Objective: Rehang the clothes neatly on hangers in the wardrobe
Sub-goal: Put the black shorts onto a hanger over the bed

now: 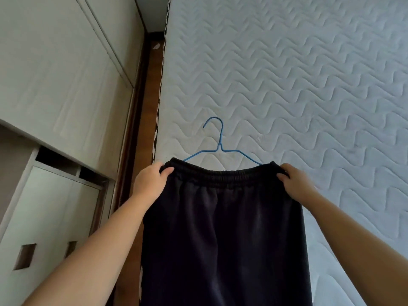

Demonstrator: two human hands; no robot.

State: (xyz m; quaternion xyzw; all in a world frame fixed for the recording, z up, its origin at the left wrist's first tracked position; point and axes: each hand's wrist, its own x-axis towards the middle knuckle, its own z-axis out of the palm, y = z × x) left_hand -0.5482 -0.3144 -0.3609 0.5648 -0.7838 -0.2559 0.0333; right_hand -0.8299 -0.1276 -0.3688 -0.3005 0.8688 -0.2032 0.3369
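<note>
The dark trousers [223, 228] are pinched at the waistband by left hand [150, 184] and right hand [297, 183], spread wide, probably for the blue hanger [218, 146] on the bed [309, 85].

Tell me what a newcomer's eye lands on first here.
The black elastic-waist pants fill the lower centre, held up by the waistband corners, the left hand gripping one and the right hand the other. Just above, a blue wire hanger lies against the white quilted mattress, its shoulders vanishing behind the waistband. Pale wardrobe doors run along the left.
</note>
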